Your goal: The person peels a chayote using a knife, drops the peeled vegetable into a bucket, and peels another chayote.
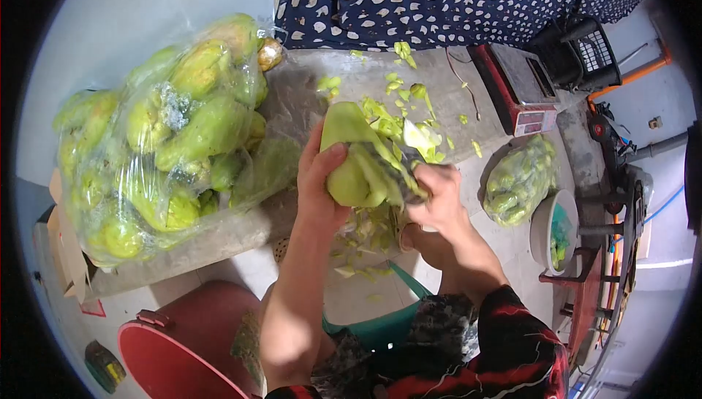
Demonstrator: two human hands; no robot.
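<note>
My left hand (322, 176) is wrapped around a large pale green fruit (351, 125), which looks like a green papaya, and holds it up in front of me. Its surface shows lengthwise facets and paler areas. At the fruit's right side, my right hand (439, 191) is closed on a dark, motion-blurred peeling tool (411, 185), whose exact kind I cannot make out. Green peelings (398, 96) and a whitish piece (421, 138) lie on the concrete ledge just beyond my hands. More peelings (365, 242) lie on the floor below.
Clear plastic bags of green fruit (197, 128) fill the ledge's left side. At right are a red scale (515, 85), a black crate (585, 52), a bag of green pieces (521, 183) and a white basin (541, 234). A red bin (175, 340) stands lower left.
</note>
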